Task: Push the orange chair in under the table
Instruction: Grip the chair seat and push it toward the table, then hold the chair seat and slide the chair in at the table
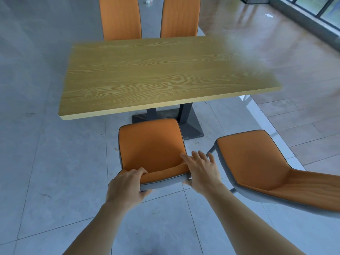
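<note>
The orange chair (pixel 150 144) stands on the grey tiled floor (pixel 55 162) just short of the near edge of the wooden bench (pixel 147 74), its seat front close to that edge but not yet beneath it. The bench's dark pedestal base (pixel 191 126) shows just beyond the seat's far right corner.

The left hand (pixel 127 184) grips the top edge of the chair's backrest at its left end, fingers curled over the orange inner face and thumb under the grey outer shell. The right hand (pixel 200 172) rests on the backrest's right end, fingers spread and mostly straight, reaching past the rim with the thumb lying toward the orange side; it is wide, laid on rather than clenched.

A second orange chair (pixel 261 162) stands to the right of the held one, near it but apart, angled and further from the bench. Two more orange chair backs (pixel 120 17) rise behind the bench's far edge, side by side. Wood-look flooring (pixel 294 80) lies beyond the bench's right end.
</note>
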Motion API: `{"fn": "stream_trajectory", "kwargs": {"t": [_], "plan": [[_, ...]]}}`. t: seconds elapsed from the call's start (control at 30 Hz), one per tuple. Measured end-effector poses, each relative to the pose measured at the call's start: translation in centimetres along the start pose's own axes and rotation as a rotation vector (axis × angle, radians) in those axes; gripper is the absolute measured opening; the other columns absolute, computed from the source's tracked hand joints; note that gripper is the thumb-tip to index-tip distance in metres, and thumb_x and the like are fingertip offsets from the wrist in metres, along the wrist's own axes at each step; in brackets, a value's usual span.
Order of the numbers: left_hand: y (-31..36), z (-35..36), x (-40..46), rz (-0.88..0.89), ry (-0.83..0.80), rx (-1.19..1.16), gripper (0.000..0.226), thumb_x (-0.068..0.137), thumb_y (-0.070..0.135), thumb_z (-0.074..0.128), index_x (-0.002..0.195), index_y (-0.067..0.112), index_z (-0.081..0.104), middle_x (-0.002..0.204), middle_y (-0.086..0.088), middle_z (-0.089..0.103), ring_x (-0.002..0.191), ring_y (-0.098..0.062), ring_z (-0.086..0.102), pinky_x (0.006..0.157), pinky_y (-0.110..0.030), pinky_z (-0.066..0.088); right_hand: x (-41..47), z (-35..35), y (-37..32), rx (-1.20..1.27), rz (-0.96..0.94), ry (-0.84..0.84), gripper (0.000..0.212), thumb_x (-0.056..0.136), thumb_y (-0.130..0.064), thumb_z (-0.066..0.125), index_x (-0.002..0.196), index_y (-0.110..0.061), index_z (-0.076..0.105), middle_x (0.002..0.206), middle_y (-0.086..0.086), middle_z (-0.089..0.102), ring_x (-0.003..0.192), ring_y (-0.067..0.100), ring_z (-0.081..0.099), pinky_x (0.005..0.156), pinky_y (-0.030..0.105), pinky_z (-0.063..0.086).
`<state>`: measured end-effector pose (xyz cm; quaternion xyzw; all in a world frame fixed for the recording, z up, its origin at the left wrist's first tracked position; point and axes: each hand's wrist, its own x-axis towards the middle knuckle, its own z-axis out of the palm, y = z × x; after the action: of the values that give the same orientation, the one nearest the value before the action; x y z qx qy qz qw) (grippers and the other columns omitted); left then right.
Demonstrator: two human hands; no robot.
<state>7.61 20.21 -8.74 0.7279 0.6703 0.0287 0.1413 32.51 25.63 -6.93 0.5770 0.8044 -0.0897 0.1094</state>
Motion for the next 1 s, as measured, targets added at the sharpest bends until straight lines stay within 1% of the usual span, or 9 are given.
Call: {"fn": "stream_trajectory", "kwargs": {"t": [0.03,0.1,0.17,0.3,0.4,0.57,0.77,0.87,1.0], "plan": [[0.2,-0.1,-0.1,-0.015,-0.014,0.012,0.069,0.07,0.076,0.058,0.126,0.036,0.052,0.107,0.015,0.067,0.094,-0.015,0.063,0.082,-0.035,0.053,-0.6,-0.3,0.2,0.015,0.008,0.001,0.098,0.077,-0.056,0.079,0.152,-0.031,0.022,0.149,0.008,0.042,0.139,0.032,0.035,0.118,0.057,0.023],[1.3,-0.5,-0.2,-0.034,-0.043,0.063,0.094,0.066,0.086,0.05,0.143,0.033,0.037,0.136,0.007,0.055,0.122,-0.02,0.052,0.107,-0.044,0.037,-1.8,-0.9,1.3,0.037,0.033,-0.007,0.102,0.076,-0.059,0.079,0.153,-0.033,0.018,0.154,0.008,0.035,0.143,0.032,0.031,0.119,0.057,0.022],[3.3,-1.3,0.0,0.007,-0.018,0.058,0.106,0.063,0.091,0.046,0.149,0.034,0.023,0.149,0.004,0.042,0.135,-0.021,0.039,0.114,-0.048,0.023,-2.9,-1.5,2.9,0.043,0.063,-0.018,0.103,0.076,-0.063,0.076,0.154,-0.035,0.015,0.157,0.008,0.031,0.145,0.032,0.027,0.12,0.056,0.021],[8.9,-2.2,1.5,0.091,0.017,0.043,0.105,0.064,0.092,0.044,0.15,0.036,0.02,0.153,0.003,0.037,0.14,-0.022,0.032,0.116,-0.049,0.021,-5.0,-2.5,7.5,0.054,0.108,-0.049,0.105,0.077,-0.069,0.071,0.155,-0.037,0.01,0.163,0.009,0.023,0.15,0.033,0.019,0.119,0.057,0.017],[14.4,-1.7,2.5,0.101,0.01,0.072,0.103,0.068,0.089,0.044,0.151,0.035,0.017,0.156,0.002,0.032,0.143,-0.022,0.025,0.117,-0.047,0.016,-6.6,-3.1,12.9,0.058,0.124,-0.048,0.106,0.078,-0.072,0.068,0.156,-0.037,0.007,0.166,0.009,0.017,0.152,0.034,0.014,0.12,0.06,0.015],[25.0,0.2,4.0,0.069,0.013,0.096,0.102,0.07,0.087,0.044,0.151,0.033,0.015,0.157,0.001,0.031,0.144,-0.022,0.023,0.117,-0.048,0.016,-9.2,-3.3,23.9,0.088,0.111,-0.042,0.108,0.078,-0.077,0.062,0.157,-0.036,0.001,0.169,0.009,0.007,0.154,0.036,0.006,0.121,0.061,0.011],[39.0,2.2,4.1,-0.006,-0.008,0.027,0.103,0.068,0.09,0.044,0.152,0.037,0.012,0.159,0.003,0.025,0.144,-0.023,0.023,0.118,-0.047,0.021,-13.5,-3.4,36.5,0.106,0.115,-0.092,0.109,0.077,-0.08,0.059,0.157,-0.038,-0.001,0.169,0.009,0.007,0.154,0.035,0.008,0.122,0.06,0.012],[43.8,2.5,3.8,-0.011,-0.033,0.04,0.102,0.07,0.088,0.044,0.151,0.038,0.01,0.16,0.004,0.022,0.144,-0.022,0.02,0.119,-0.046,0.017,-15.3,-3.6,41.1,0.12,0.125,-0.098,0.107,0.078,-0.081,0.056,0.158,-0.038,0.0,0.169,0.009,0.008,0.154,0.034,0.01,0.122,0.059,0.013],[48.4,3.2,3.1,-0.014,-0.049,0.028,0.103,0.067,0.09,0.042,0.151,0.039,0.012,0.16,0.002,0.024,0.143,-0.024,0.023,0.117,-0.049,0.021,-17.9,-2.7,45.4,0.146,0.129,-0.098,0.104,0.079,-0.082,0.053,0.157,-0.037,0.002,0.168,0.009,0.01,0.154,0.033,0.011,0.123,0.058,0.013]]}}
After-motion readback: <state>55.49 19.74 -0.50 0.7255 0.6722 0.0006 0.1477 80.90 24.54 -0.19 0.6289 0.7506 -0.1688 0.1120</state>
